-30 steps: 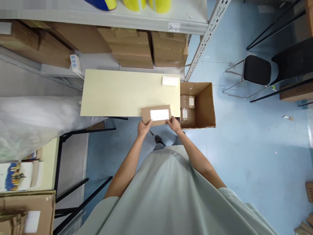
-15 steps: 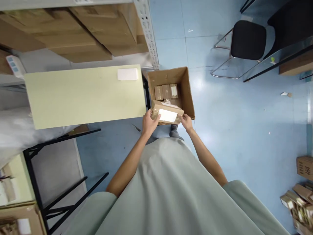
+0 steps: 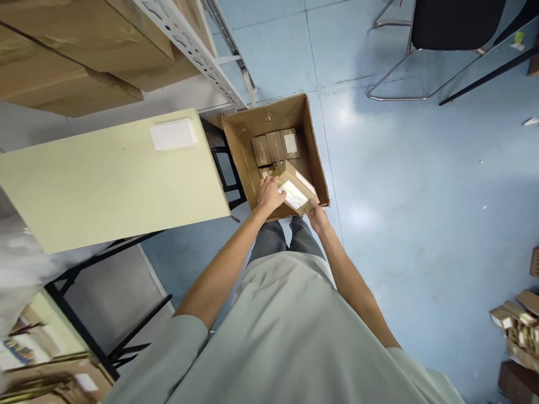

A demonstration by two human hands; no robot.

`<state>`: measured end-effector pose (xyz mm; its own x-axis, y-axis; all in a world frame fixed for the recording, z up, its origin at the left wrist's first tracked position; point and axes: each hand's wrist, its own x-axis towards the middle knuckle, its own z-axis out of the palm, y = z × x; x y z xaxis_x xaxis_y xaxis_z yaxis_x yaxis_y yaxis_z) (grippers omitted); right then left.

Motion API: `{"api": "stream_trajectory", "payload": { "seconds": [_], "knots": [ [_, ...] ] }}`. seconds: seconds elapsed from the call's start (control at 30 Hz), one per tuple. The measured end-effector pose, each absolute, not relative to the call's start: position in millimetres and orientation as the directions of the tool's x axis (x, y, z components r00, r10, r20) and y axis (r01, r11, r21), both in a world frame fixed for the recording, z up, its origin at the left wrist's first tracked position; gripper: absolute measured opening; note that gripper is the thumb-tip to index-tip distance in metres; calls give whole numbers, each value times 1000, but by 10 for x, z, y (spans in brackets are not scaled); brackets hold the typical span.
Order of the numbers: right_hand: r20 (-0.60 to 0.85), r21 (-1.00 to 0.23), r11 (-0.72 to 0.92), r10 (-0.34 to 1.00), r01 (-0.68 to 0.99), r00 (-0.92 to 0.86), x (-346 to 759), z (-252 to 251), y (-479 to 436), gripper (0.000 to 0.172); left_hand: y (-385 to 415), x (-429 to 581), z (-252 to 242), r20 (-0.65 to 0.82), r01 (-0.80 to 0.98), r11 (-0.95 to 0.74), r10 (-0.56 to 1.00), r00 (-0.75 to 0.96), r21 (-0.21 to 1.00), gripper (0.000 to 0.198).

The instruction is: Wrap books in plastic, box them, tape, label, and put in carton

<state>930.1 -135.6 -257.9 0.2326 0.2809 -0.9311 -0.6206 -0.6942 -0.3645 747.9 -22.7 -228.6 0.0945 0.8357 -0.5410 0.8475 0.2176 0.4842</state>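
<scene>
Both hands hold a small brown parcel (image 3: 296, 188) with a white label, tilted, inside the near end of an open cardboard carton (image 3: 314, 151) on the floor. My left hand (image 3: 270, 194) grips its left end. My right hand (image 3: 316, 214) grips its lower right corner. Three small taped parcels (image 3: 275, 147) stand in a row at the carton's far end. The carton stands just right of a pale yellow table (image 3: 105, 179).
A white pad (image 3: 173, 134) lies on the table's far right corner. Metal shelving (image 3: 191, 42) with large brown boxes (image 3: 71, 50) rises behind. A black chair (image 3: 442, 25) stands at the far right. Loose small boxes (image 3: 516, 325) lie on the blue floor at right.
The parcel has left the table edge and gone right and down into the carton, both hands staying on it. My view has swung right and down.
</scene>
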Motion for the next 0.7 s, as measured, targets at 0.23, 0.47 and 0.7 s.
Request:
{"api": "stream_trajectory", "payload": {
  "seconds": [0.23,0.47,0.7],
  "knots": [
    [-942,-326,-679,175,-658,286,9115,-3275,-1110,4,305,7665,-3393,-626,767,303,763,161,566,62],
    [-910,-317,-806,109,-500,401,8969,-4404,-875,5,372,7809,-4536,-655,729,268,688,312,630,90],
    [-889,-296,-847,75,-442,452,8966,-5726,-712,9,496,7867,-5776,-693,741,290,649,313,606,94]
  ]
}}
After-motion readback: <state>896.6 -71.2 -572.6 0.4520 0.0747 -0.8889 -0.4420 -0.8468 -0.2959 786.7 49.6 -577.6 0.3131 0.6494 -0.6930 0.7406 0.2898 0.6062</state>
